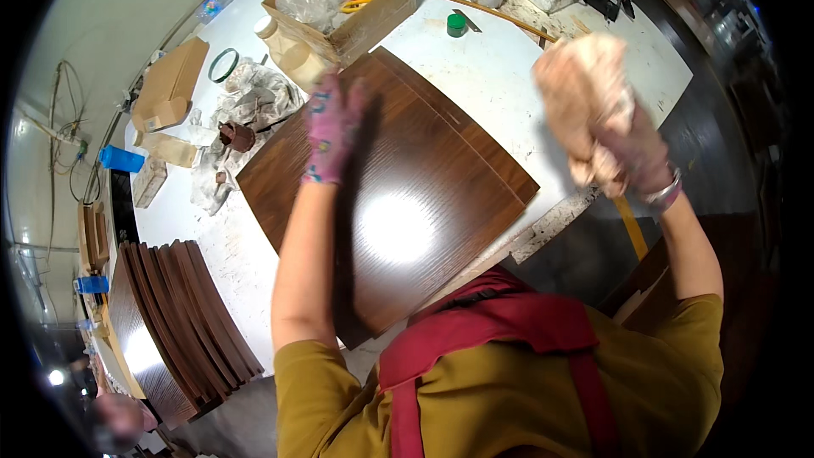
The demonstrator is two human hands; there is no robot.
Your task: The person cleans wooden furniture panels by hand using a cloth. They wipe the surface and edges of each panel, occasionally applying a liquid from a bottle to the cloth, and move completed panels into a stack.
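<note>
Lying flat on the white table (500, 89), the brown panel (403, 157) sits between the two arms, turned cornerwise to the body. The left hand (331, 131) is much the nearer: it is over the panel's upper left part, fingers extended and grasping nothing, though I cannot tell whether the palm presses on the surface or is just above it. The right hand (638, 153) is out beyond the panel's right corner, clenched around a crumpled cloth (585, 102) — from there, the panel lies to the left, with a gap between cloth and corner. Its sides look nearly equal through the bent lens, so I cannot say which way the long axis runs.

The panel is thin and four-cornered, with dark wavy wood grain and a sheen that throws back a bright patch of light; a fine straight line runs alongside its upper right edge. The cloth is soft, beige to pinkish and bunched into deep folds. A pink patterned glove covers the left hand; the right is blurred.

At the left, more dark panels (182, 322) stand in a close row. Past the far corner are a cloudy plastic bottle (292, 55) and a cardboard box (377, 30) — beside them, stained crumpled rags (254, 93).
</note>
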